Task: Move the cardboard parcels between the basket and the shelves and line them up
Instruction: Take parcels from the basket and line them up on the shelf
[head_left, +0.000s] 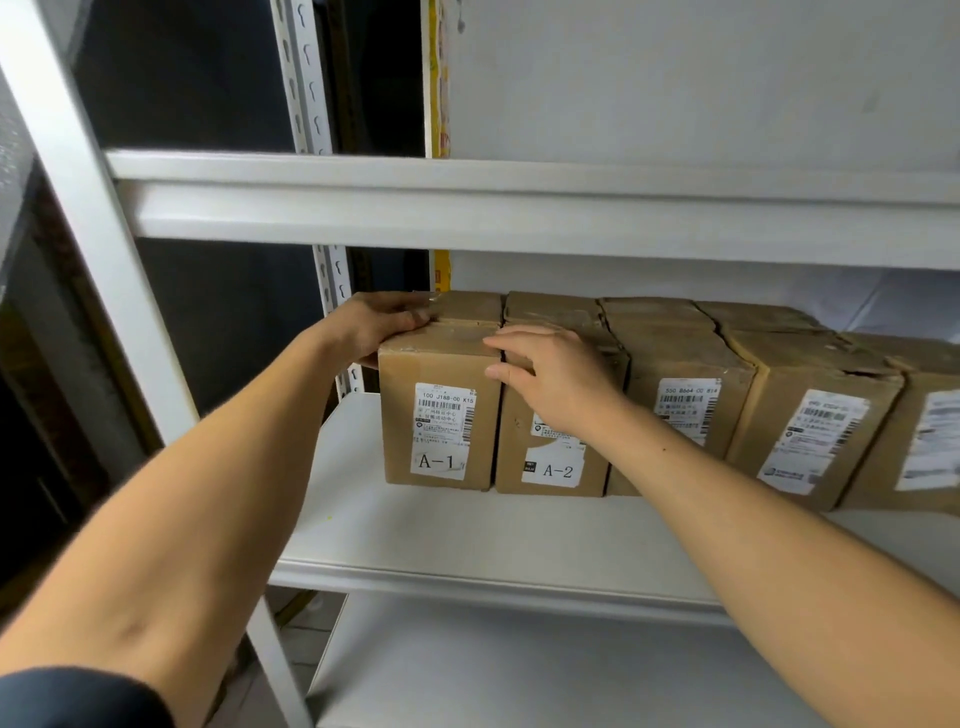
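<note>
Bracing parcel A-1 (439, 410) at the row's left end, the left hand (376, 325) curls over its outer top edge; the right hand (550, 382), fingers loosely spread, rests atop parcel A-2 (553, 467), apparently squaring both on the shelf (467, 535).

Even, soft indoor light; the white shelf (467, 525) is bright, the left gap dark. Wide-angle bending curves the edges. The rightmost labels (935, 441) blur slightly.

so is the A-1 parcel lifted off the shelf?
No, the A-1 parcel stands on the shelf beside the A-2 parcel.
</note>
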